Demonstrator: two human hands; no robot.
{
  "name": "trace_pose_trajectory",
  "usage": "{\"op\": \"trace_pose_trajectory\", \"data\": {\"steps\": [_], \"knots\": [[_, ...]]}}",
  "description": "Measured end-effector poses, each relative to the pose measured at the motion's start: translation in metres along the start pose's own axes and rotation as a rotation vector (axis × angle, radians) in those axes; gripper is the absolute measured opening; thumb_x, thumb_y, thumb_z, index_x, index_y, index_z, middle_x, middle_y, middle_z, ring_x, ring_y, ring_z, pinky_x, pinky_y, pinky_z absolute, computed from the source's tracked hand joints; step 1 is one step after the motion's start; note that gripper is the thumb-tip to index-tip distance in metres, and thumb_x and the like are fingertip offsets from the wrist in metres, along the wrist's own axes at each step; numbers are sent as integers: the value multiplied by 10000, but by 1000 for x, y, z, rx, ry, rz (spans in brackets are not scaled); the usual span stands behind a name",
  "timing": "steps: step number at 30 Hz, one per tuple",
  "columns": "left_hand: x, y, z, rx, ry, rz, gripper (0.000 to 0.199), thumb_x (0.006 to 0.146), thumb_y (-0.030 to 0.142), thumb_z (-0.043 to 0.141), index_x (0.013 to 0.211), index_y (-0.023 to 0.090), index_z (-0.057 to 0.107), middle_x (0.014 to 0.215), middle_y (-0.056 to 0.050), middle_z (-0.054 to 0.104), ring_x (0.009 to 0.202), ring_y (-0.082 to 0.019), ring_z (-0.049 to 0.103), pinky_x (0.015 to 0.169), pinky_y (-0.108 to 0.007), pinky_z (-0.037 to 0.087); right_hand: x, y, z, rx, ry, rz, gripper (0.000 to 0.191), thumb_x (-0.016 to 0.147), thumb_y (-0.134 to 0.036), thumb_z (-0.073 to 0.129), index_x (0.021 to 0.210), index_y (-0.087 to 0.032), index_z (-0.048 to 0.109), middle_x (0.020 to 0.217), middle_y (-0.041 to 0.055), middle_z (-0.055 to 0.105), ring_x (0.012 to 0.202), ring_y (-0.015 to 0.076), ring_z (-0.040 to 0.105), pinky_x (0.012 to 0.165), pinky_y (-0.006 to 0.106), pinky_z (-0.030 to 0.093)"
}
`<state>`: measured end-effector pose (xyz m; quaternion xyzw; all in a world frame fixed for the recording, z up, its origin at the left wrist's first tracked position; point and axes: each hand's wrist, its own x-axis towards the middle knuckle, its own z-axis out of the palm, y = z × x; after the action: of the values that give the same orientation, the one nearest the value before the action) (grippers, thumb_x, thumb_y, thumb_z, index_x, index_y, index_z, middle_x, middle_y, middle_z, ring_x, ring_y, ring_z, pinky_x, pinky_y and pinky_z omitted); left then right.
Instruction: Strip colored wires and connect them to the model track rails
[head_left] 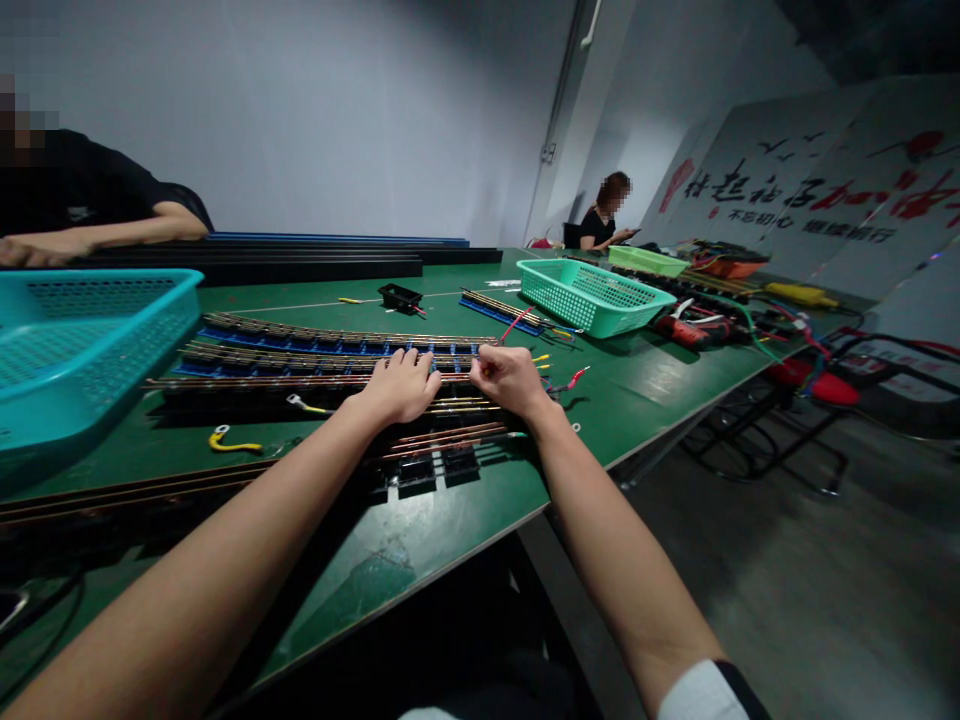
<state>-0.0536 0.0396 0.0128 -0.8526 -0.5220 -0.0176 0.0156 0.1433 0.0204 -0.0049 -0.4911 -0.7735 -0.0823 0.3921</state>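
Observation:
My left hand (401, 385) lies palm down across a row of long metal rods (300, 381), its fingers stretched out on them. Close to the right end of the same rods, my right hand (510, 378) is closed with the fingers curled in; what it grips is hidden. Behind both hands run more rods on blue holders (300, 338). Beside my right hand, a red wire (576, 379) with a bare tip sticks out. Copper-coloured rods (442, 438) on black holders lie nearer to me. A yellow wire (236, 443) with a ring terminal rests to the left.
A teal basket (97, 340) stands at left, a green basket (596, 298) behind my right hand. Further right are red-handled pliers (694, 325). Across the table sits a person (97, 190), another (600, 225) far back. The table edge (480, 550) runs diagonally in front; a red stool (814, 382) stands right.

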Motion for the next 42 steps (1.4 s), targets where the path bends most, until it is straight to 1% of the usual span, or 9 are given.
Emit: {"op": "trace_pose_trajectory", "data": {"steps": [5,9,16,21,27,32,37,39,42], "knots": [[-1,1,-1,-8,3,2,616,1008,425,178,1480,111,420,1527,-205,442,1406,-351,407,1105,-534,371,-1,-1,-2,-16,-91,-55,268,815,-194,539,579,-227,417,555,-28,526,504,103,384,547,246,271],[0,1,0,-13,-3,-7,617,1007,432,177,1488,124,412,1541,-195,430,1412,-342,403,1103,-525,377,0,-3,-3,-33,-137,-79,256,812,-171,553,584,-222,448,564,-23,542,518,108,393,556,248,264],[0,0,1,-20,3,8,626,1002,428,181,1481,102,420,1536,-212,429,1409,-361,402,1102,-548,371,-1,-3,-1,-41,-108,-72,230,826,-174,556,617,-225,476,592,-14,562,533,118,411,570,253,269],[-1,1,-1,-3,1,1,615,1006,416,175,1482,109,416,1524,-203,442,1403,-351,412,1108,-530,374,-2,0,1,-30,-21,-22,224,874,-215,518,658,-233,461,620,-3,568,546,126,439,584,254,295],[0,0,1,-4,-4,-1,627,1008,421,168,1499,105,396,1541,-202,422,1414,-352,399,1123,-535,358,0,-4,3,87,79,36,249,878,-268,518,662,-243,399,580,-29,513,514,118,419,565,255,292],[0,0,1,-11,3,3,635,1006,418,168,1501,92,395,1532,-207,430,1416,-361,396,1122,-550,358,3,-9,-1,155,239,205,262,854,-310,550,656,-246,392,541,-60,458,475,103,389,544,249,289],[0,0,1,-8,0,5,623,1008,409,173,1494,93,402,1530,-207,434,1411,-364,404,1112,-549,370,7,-12,-6,151,330,357,253,845,-347,552,655,-244,420,544,-67,460,492,104,401,562,250,315],[0,0,1,-9,-7,5,630,1009,410,172,1509,92,383,1540,-206,422,1419,-366,394,1120,-552,360,8,-10,-7,161,398,420,233,836,-339,565,665,-240,443,542,-72,454,502,105,406,565,250,316],[1,-1,1,-9,-18,2,643,1010,412,164,1535,91,349,1561,-204,396,1448,-370,355,1128,-550,348,9,-3,-8,232,519,532,225,842,-339,576,679,-238,457,504,-95,395,465,97,367,531,247,291]]}}
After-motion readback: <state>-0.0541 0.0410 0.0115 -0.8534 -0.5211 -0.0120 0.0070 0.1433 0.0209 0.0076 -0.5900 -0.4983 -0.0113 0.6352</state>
